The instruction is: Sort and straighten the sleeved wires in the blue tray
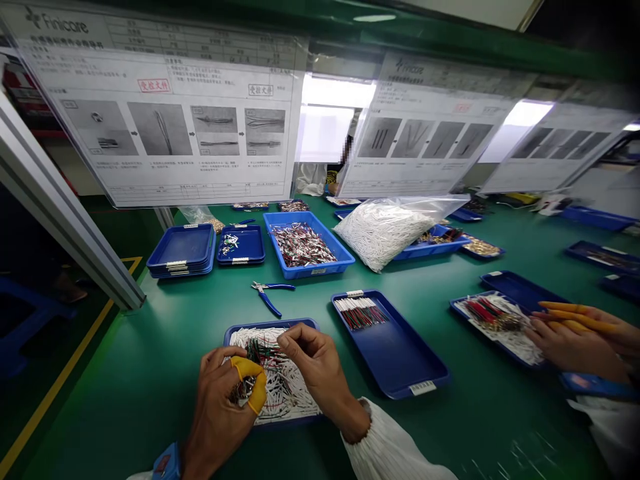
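My left hand [220, 407], with yellow finger cots on thumb and forefinger, is closed on a small bundle of wires [245, 389] over a blue tray [235, 331] filled with white tubes and coloured wires. My right hand [313, 363] hovers over the same tray, fingers pinched on a thin wire end. Both hands sit close together at the near edge of the green table [150, 360]. To the right lies a long blue tray [400, 353] with a row of red, green and white wires [360, 312] at its far end.
Blue-handled cutters [267, 293] lie behind my tray. Farther back stand stacked blue trays [181, 250], a bin of wires [305, 245] and a bag of white tubes [390, 227]. Another person's hands [575, 337] with yellow cots work at a tray on the right. Instruction sheets [165, 113] hang overhead.
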